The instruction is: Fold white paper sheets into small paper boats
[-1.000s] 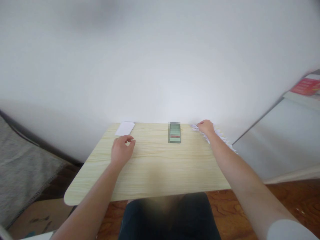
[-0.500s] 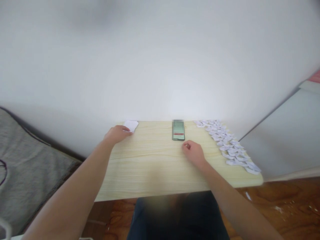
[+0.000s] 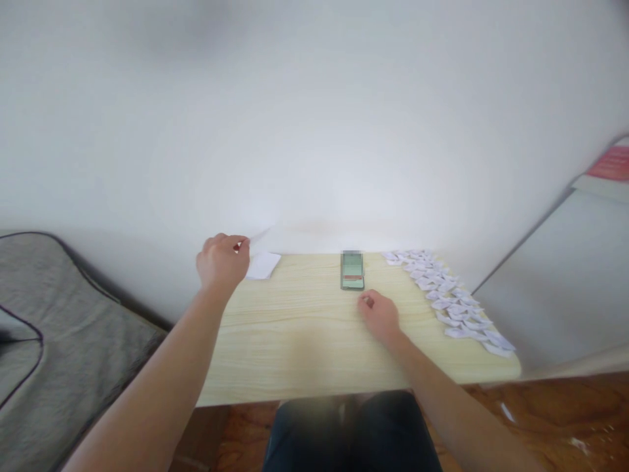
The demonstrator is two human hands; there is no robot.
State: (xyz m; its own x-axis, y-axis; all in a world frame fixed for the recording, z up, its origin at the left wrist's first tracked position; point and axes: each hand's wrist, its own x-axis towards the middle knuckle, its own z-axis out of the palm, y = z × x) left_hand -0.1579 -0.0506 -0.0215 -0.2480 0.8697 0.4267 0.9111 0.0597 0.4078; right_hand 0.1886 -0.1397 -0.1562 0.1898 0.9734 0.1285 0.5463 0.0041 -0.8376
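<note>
My left hand is raised above the far left corner of a light wooden table and pinches a white sheet of paper lifted off a small white paper stack. My right hand rests on the table with its fingers curled and nothing visible in them, just in front of a phone lying flat at the far edge. Several small folded white paper pieces lie in rows along the table's right side.
A white wall rises right behind the table. A grey cushioned seat stands at the left, a white cabinet at the right with a red item on top. Below the table lie a wood floor and my dark-trousered lap.
My right hand came back from the folded pieces to the table's middle. My left hand reached the white stack and has now lifted one sheet off it.
</note>
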